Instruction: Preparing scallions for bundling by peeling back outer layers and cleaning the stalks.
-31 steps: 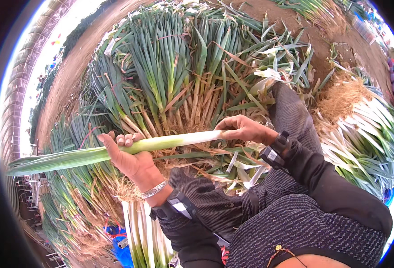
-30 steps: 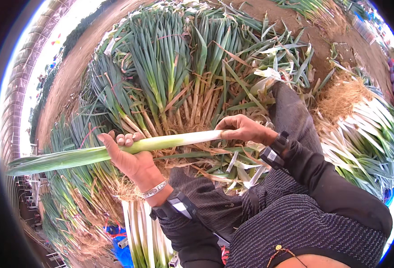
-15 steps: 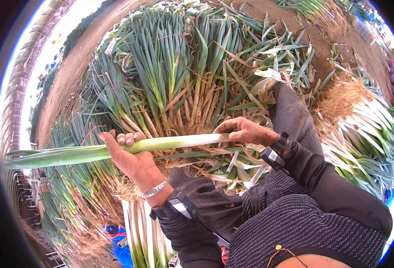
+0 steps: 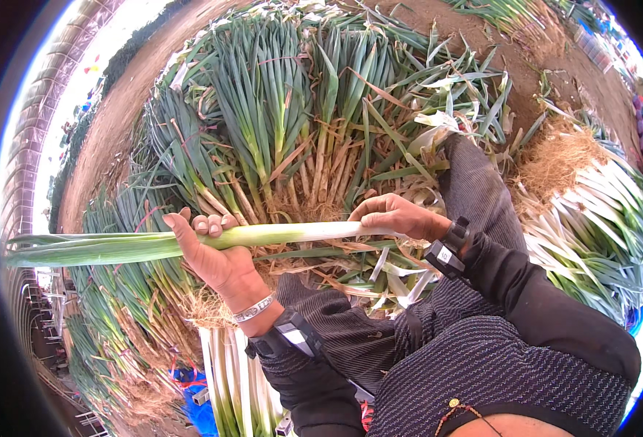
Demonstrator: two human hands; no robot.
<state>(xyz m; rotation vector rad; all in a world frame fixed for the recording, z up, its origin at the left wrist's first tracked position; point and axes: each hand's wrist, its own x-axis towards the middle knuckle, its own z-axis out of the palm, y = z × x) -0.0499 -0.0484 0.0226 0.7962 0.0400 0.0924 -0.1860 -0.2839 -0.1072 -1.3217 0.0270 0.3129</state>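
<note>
A long green onion (image 4: 292, 233) lies level across the middle of the view, its white end to the right and its green leaves to the left. My left hand (image 4: 216, 255) is closed round the green stem where the leaves begin, with the thumb raised on the near side. At the white root end, my right hand (image 4: 401, 217) pinches the stalk between thumb and fingers. The very tip is partly hidden by that hand. Behind the stalk lie loose stripped leaves (image 4: 321, 266), green and dry brown.
Big bundles of unpeeled green onions (image 4: 263, 109) stand beyond my hands, with more bundles (image 4: 124, 306) at the left. A pile of green onions with white stems (image 4: 576, 204) lies at the right. White stalks (image 4: 237, 379) rest near my left forearm, beside blue plastic (image 4: 201, 411).
The leafy end has swung slightly up in the picture. My right fingers have shifted a little along the white end. My left hand keeps its hold.
</note>
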